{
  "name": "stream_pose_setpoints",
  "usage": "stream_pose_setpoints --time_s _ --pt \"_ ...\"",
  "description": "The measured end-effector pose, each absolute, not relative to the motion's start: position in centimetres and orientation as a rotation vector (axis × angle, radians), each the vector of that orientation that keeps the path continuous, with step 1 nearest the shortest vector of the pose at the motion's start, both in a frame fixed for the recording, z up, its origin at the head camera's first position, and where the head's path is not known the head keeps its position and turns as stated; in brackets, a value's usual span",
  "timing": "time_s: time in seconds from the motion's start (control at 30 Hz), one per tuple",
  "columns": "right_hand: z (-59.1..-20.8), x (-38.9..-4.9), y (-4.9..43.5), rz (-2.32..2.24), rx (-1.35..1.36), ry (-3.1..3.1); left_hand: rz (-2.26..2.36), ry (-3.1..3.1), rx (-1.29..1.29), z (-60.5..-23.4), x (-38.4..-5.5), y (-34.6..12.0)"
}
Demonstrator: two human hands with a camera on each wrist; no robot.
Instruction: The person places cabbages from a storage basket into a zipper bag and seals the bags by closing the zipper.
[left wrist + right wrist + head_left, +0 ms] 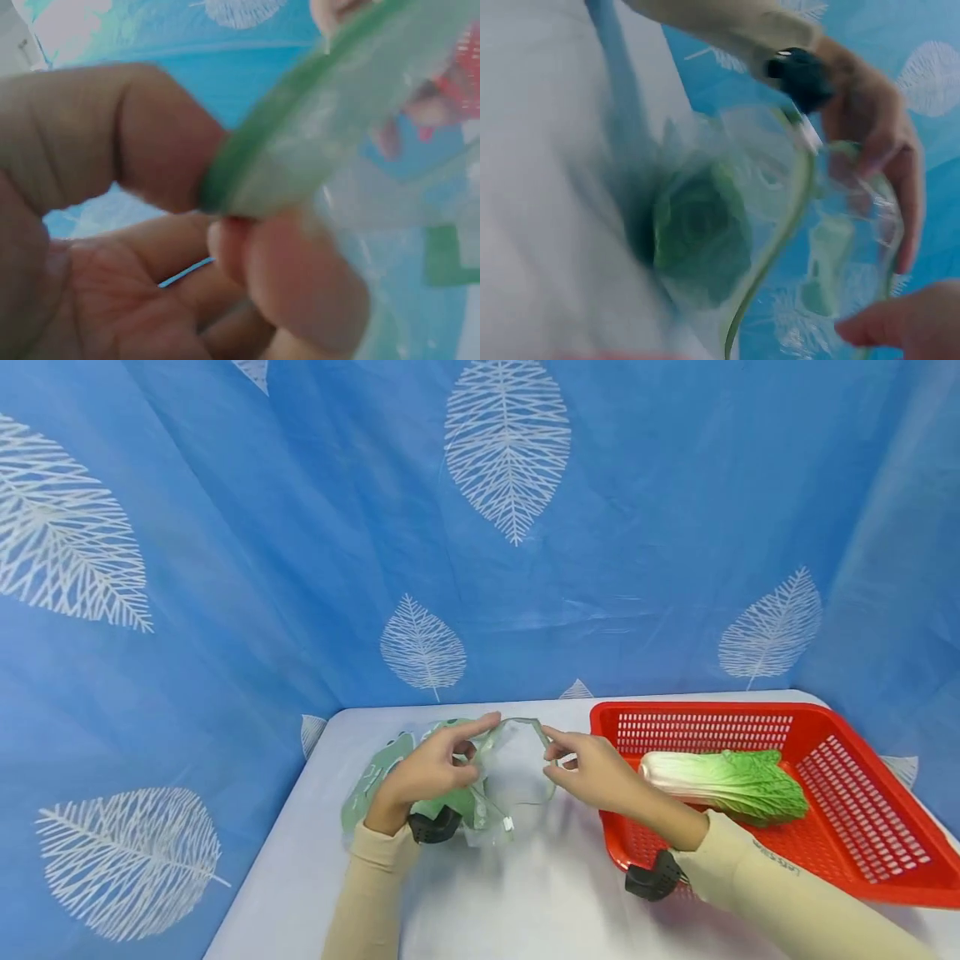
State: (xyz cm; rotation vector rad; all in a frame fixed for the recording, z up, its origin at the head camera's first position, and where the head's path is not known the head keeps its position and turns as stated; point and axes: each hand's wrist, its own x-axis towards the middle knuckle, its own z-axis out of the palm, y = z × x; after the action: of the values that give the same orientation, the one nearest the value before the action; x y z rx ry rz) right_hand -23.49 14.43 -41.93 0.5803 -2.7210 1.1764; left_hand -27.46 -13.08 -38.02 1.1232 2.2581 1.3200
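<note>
Fingers of the left hand [431,767] and right hand [603,774] pinch the rim of the bag [463,803], its mouth spread, so opening it looks done. A green lump [701,229] shows blurred, inside or behind unclear. Beyond the right forearm, the cabbage [738,785] lies unbagged in the cut-off basket [705,708].
</note>
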Motion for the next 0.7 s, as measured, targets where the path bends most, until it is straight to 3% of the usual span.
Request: stream_pose_setpoints --time_s 0.33,0.7 --pt "-39.1 -23.2 19.2 0.931 0.648 -2.816 1.379 2.213 1.154 -39.1 -27.9 -13.6" --pt "-39.3 -24.1 30.3 0.575 0.893 -3.055 1.364 2.208 1.155 -38.9 -28.1 -14.1"
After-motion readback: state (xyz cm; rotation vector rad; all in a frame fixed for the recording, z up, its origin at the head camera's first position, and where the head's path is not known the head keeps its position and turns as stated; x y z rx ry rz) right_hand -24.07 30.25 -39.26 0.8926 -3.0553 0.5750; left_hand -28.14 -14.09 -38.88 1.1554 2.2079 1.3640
